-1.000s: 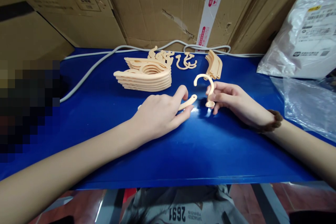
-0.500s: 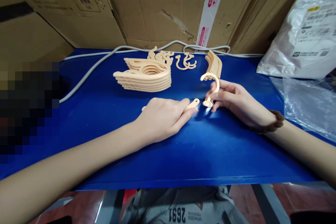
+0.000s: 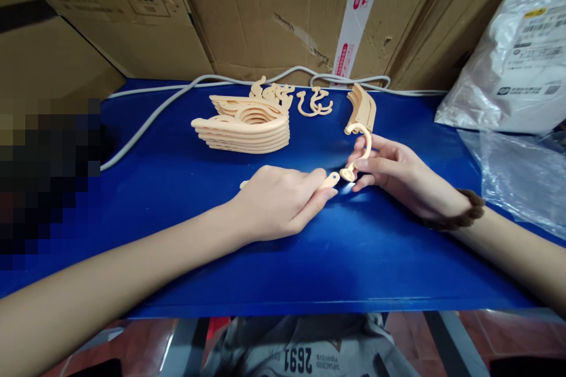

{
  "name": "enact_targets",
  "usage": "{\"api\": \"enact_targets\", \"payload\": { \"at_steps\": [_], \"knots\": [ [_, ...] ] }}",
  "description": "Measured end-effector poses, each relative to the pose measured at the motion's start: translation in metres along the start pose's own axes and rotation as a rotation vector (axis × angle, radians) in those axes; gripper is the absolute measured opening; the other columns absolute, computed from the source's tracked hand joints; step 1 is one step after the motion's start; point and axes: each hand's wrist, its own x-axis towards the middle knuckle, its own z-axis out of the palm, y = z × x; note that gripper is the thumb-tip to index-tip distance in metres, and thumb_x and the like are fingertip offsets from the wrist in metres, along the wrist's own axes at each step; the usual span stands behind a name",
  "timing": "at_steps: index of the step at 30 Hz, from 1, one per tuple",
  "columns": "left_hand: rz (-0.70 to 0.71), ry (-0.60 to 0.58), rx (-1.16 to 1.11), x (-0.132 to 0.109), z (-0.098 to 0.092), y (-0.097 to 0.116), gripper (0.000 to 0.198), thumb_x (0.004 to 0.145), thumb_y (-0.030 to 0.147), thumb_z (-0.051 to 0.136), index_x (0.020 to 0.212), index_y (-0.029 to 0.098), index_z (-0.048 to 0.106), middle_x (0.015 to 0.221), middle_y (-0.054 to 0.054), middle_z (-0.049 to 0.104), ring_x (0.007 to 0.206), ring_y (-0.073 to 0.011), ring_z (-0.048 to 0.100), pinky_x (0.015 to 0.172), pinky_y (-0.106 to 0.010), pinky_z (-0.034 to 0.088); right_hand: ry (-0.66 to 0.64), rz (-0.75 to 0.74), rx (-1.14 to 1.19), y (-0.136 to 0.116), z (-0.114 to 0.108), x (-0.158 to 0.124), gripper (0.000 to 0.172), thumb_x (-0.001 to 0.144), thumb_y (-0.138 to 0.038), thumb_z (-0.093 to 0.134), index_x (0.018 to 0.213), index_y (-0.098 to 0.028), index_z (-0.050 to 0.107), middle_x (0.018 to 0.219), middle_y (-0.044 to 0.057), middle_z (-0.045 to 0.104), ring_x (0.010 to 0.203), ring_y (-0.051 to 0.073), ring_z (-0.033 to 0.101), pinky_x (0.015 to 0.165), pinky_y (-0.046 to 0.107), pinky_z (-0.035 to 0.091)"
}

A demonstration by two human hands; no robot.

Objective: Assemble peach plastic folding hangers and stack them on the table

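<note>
My left hand is closed around a cream plastic hanger arm. Its holed end sticks out past my thumb, and most of its length is hidden under my fingers. Between the thumb and fingers of my right hand is a cream hanger hook, its curve upward and its round base low. That base is right beside the holed end; whether they touch I cannot tell. Behind my left hand lies a stack of cream hanger pieces. Several loose hooks lie farther back, and more hanger arms are piled beyond my right hand.
The blue table has a grey-white cable along its back. Cardboard boxes stand behind it. At the right are a white plastic parcel bag and a clear plastic sheet.
The hook in my right hand has tilted, its tip swinging right and its base moving slightly left. My left hand has edged right, so the base and the hanger arm's end are closer.
</note>
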Motion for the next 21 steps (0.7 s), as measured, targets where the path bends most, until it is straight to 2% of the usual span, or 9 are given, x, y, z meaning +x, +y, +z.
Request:
{"api": "enact_targets", "payload": {
  "at_steps": [5, 10, 13, 21],
  "knots": [
    [0.013, -0.012, 0.023, 0.0003, 0.0002, 0.0009, 0.042, 0.105, 0.038, 0.022, 0.085, 0.018, 0.054, 0.058, 0.0, 0.061, 0.049, -0.0162, 0.059, 0.047, -0.027, 0.022, -0.03, -0.002, 0.024, 0.0025, 0.0, 0.0, 0.055, 0.081, -0.018, 0.075, 0.129, -0.019, 0.049, 0.084, -0.001, 0.07, 0.074, 0.012, 0.066, 0.069, 0.027, 0.06],
    [0.034, -0.039, 0.054, 0.001, -0.0026, 0.001, 0.04, 0.106, 0.036, 0.02, 0.09, 0.018, 0.052, 0.059, 0.0, 0.063, 0.049, -0.0174, 0.061, 0.046, -0.027, 0.023, -0.067, -0.002, 0.029, 0.0031, 0.0002, -0.0011, 0.072, 0.082, -0.019, 0.075, 0.145, -0.023, 0.039, 0.086, -0.002, 0.07, 0.073, 0.011, 0.067, 0.071, 0.026, 0.059],
    [0.076, -0.053, 0.083, 0.0019, -0.0037, 0.0005, 0.039, 0.106, 0.034, 0.019, 0.092, 0.017, 0.051, 0.063, -0.002, 0.066, 0.052, -0.0181, 0.063, 0.046, -0.027, 0.026, -0.091, 0.011, 0.012, 0.0013, 0.0004, -0.0015, 0.073, 0.082, -0.02, 0.074, 0.146, -0.026, 0.038, 0.086, -0.003, 0.069, 0.071, 0.01, 0.066, 0.069, 0.024, 0.056],
    [0.158, 0.034, 0.111, 0.0019, -0.0019, -0.0008, 0.04, 0.108, 0.034, 0.017, 0.093, 0.017, 0.049, 0.063, -0.001, 0.065, 0.052, -0.0162, 0.063, 0.046, -0.026, 0.032, -0.087, 0.016, -0.008, -0.0005, 0.0029, -0.0011, 0.069, 0.08, -0.019, 0.076, 0.14, -0.025, 0.042, 0.087, -0.003, 0.066, 0.071, 0.009, 0.062, 0.064, 0.022, 0.053]
  ]
}}
